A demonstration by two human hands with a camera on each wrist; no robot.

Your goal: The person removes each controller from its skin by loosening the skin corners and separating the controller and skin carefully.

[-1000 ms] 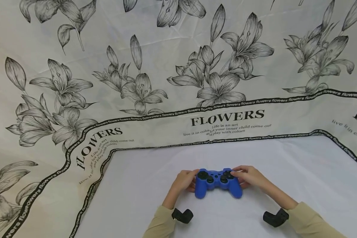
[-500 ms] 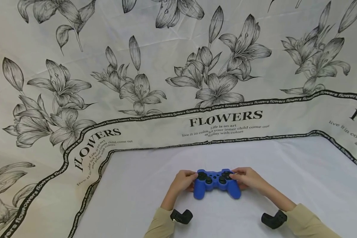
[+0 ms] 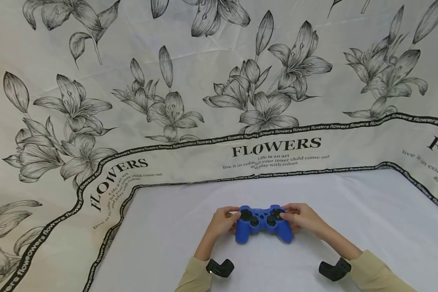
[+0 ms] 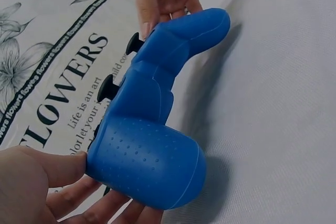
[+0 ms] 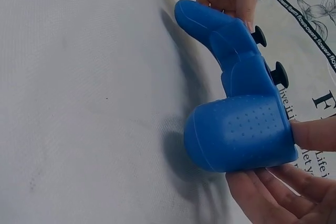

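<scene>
A blue game controller (image 3: pixel 264 221) with black thumbsticks, directional pad and buttons is held between both hands, its face turned up toward the head camera. My left hand (image 3: pixel 223 221) grips its left end, thumb on the front by the directional pad and fingers behind. At the other end my right hand (image 3: pixel 302 219) pinches it the same way, thumb beside the buttons. In the left wrist view the dotted grip of the controller (image 4: pixel 152 156) shows close up, with a shadow on the white cloth beneath. The right wrist view shows the controller (image 5: pixel 241 132) from the opposite side.
White cloth (image 3: pixel 160 251) covers the tabletop. Behind it rises a curtain (image 3: pixel 190 162) printed with lilies and the word FLOWERS, which also runs along the left and right sides. A black camera mount sits on each wrist, the left mount (image 3: pixel 220 267) and the right mount (image 3: pixel 334 269).
The controller and both hands have shifted slightly left in the head view, and the controller sits a little higher than half a second ago. The grip stays the same.
</scene>
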